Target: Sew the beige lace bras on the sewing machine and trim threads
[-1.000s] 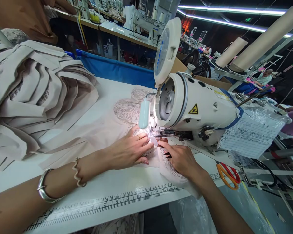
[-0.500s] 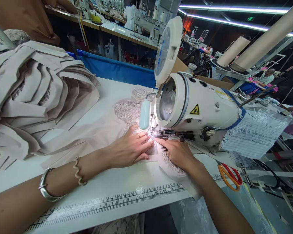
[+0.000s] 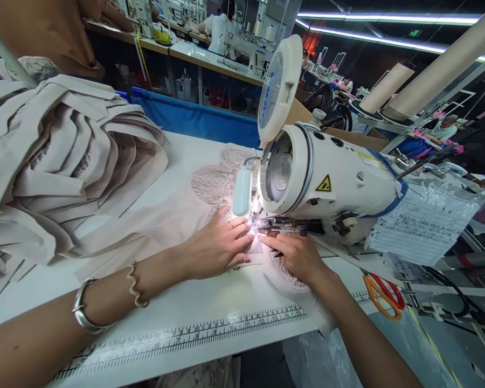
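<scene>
Beige lace-trimmed fabric [image 3: 178, 213] lies flat on the white table [image 3: 194, 302] under both hands, right at the needle of the sewing machine [image 3: 327, 183]. Left hand [image 3: 218, 245] presses palm-down on the cloth with fingers spread, its grip flat and open rather than closed round anything. Right hand [image 3: 297, 256] rests just beside it, fingertips pinning the lace edge against the machine bed; its grip is likewise flat, fingers together on the fabric. Just above the fingertips hangs a small lamp [image 3: 242, 191], lit. Beyond the left wrist, a printed ruler [image 3: 186, 337] runs along the table's near edge. Past the right forearm lie orange-handled scissors [image 3: 382, 296]. Far out from the left hand sits a stack of folded beige pieces [image 3: 64, 156].
</scene>
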`<state>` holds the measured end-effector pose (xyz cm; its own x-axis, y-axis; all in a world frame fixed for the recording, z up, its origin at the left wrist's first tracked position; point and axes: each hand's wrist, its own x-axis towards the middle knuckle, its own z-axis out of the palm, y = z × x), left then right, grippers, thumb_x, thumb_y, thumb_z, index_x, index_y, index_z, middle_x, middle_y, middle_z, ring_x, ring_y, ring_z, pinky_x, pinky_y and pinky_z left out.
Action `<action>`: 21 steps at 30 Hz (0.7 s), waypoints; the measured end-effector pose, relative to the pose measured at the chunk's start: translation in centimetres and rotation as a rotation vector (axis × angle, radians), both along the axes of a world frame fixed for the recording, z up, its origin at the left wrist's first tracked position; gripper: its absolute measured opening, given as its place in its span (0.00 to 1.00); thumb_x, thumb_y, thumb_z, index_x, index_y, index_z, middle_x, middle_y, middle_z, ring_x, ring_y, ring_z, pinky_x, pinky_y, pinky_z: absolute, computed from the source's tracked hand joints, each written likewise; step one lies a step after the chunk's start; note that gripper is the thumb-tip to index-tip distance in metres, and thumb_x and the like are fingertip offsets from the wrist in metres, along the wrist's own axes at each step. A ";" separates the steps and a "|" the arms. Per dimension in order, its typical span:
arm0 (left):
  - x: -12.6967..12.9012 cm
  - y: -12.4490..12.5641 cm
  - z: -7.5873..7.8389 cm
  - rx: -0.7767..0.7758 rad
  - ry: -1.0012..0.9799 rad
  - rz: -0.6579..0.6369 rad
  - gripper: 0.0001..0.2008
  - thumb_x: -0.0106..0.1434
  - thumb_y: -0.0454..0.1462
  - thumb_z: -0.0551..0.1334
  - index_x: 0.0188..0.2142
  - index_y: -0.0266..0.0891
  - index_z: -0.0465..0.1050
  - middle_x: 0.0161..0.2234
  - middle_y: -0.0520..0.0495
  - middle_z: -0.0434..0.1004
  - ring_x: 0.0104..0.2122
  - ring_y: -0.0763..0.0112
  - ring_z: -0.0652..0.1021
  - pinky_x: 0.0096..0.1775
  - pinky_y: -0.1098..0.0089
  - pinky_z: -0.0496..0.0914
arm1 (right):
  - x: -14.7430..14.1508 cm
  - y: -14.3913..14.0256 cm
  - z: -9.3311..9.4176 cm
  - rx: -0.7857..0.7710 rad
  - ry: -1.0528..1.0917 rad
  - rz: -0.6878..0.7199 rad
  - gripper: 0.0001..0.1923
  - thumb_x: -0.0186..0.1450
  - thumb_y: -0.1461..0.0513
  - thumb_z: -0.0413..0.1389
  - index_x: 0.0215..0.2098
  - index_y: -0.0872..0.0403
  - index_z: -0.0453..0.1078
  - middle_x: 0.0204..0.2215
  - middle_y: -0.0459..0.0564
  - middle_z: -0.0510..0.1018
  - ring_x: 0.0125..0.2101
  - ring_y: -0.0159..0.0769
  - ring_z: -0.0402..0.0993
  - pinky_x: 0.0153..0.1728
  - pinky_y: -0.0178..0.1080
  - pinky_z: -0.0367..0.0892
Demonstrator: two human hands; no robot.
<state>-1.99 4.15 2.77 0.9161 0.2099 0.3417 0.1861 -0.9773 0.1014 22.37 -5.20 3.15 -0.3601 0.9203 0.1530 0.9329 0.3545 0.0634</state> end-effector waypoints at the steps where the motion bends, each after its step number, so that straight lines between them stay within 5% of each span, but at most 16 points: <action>1: 0.0 0.1 0.0 -0.002 0.002 0.010 0.19 0.76 0.45 0.48 0.46 0.37 0.73 0.45 0.37 0.78 0.49 0.51 0.75 0.56 0.43 0.54 | -0.1 0.2 0.1 -0.019 -0.002 -0.012 0.34 0.60 0.75 0.47 0.55 0.43 0.76 0.26 0.44 0.79 0.29 0.33 0.72 0.28 0.34 0.58; 8: 0.0 0.1 -1.0 -0.018 0.014 0.076 0.20 0.76 0.48 0.47 0.48 0.37 0.71 0.49 0.37 0.76 0.52 0.50 0.72 0.59 0.42 0.54 | -0.5 1.1 0.4 -0.129 0.048 -0.094 0.36 0.59 0.76 0.47 0.57 0.41 0.74 0.35 0.43 0.83 0.38 0.33 0.76 0.32 0.33 0.63; 11: 0.2 0.0 -0.7 -0.117 0.028 0.106 0.16 0.75 0.44 0.50 0.45 0.37 0.72 0.55 0.35 0.72 0.55 0.48 0.70 0.58 0.42 0.57 | -0.1 1.1 0.1 -0.072 0.032 -0.102 0.30 0.63 0.73 0.50 0.57 0.41 0.74 0.36 0.44 0.82 0.38 0.36 0.77 0.32 0.33 0.64; 14: 0.8 1.7 0.3 -0.427 -0.155 0.377 0.09 0.70 0.40 0.57 0.42 0.38 0.73 0.59 0.35 0.67 0.59 0.44 0.66 0.59 0.42 0.58 | 0.9 0.5 0.3 0.078 -0.039 -0.243 0.16 0.69 0.59 0.54 0.53 0.48 0.76 0.36 0.53 0.81 0.35 0.44 0.77 0.30 0.38 0.65; 16: 1.0 4.2 1.2 -0.618 -0.372 0.639 0.09 0.68 0.38 0.58 0.45 0.37 0.72 0.60 0.33 0.65 0.62 0.42 0.62 0.61 0.41 0.56 | 1.4 -0.3 0.7 0.198 -0.067 -0.358 0.16 0.70 0.54 0.53 0.47 0.53 0.77 0.37 0.59 0.79 0.34 0.48 0.77 0.26 0.40 0.64; 21: -0.1 10.6 2.8 -0.887 -0.618 0.826 0.22 0.59 0.44 0.69 0.47 0.33 0.70 0.54 0.27 0.72 0.64 0.35 0.63 0.60 0.42 0.58 | -0.9 -3.9 0.7 0.217 0.134 -0.191 0.13 0.67 0.67 0.49 0.42 0.51 0.75 0.37 0.54 0.79 0.34 0.43 0.78 0.28 0.38 0.66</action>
